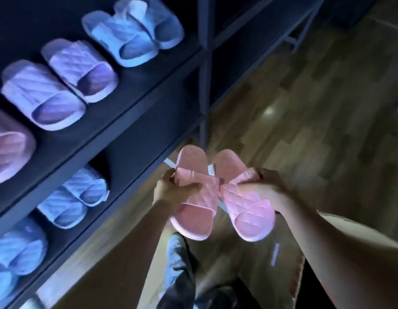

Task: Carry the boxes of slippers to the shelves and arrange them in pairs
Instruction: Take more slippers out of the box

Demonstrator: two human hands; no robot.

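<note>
1. A wooden plank floor (305,108) is stretching out to the right, catching a patch of glare
2. A dark shelving unit (82,139) is filling the left side, with a metal upright (203,74) standing at its corner
3. On the upper shelf a blue pair (135,30), a lilac pair (59,83) and a pink slipper (8,150) cut off by the frame edge are sitting side by side, all blurred
4. On the lower shelf two more blue pairs (75,197) (15,253) are lying next to each other
5. An open cardboard box (282,264) is sitting on the floor at the lower right, beneath the right forearm
6. A leg in jeans (180,264) is showing below the hands
7. The left hand (171,190) is gripping the left pink slipper (200,217) by its quilted strap, thumb lying across the top and fingers curling round the outer edge
8. The right hand (262,188) is clasping the right pink slipper (249,210) the same way, fingers wrapping over its strap
9. Both slippers are hanging in the air just beside the shelf corner, heels pointing away and toes towards the person, their straps almost touching in the middle
</note>
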